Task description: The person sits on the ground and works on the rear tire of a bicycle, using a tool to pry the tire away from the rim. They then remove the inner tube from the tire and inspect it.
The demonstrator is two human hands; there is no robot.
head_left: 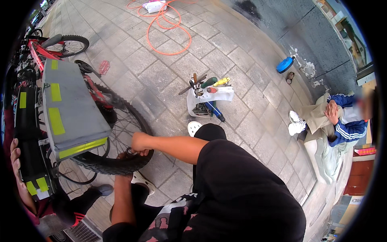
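Left hand (124, 156) grips the rear tyre (111, 163) from below; right hand (139, 143) closes over its top by the rim. Risk: the grey cargo box (72, 109) overhangs the wheel; a slipping grip could pinch fingers against the spokes (123, 125).

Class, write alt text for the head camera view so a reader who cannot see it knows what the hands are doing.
Seen from above, a crouching person's right hand and left hand work at the black rear tyre of a bicycle carrying a grey box. A white bag of tools lies on the paved ground, an orange hose coils beyond, and another person sits at right.
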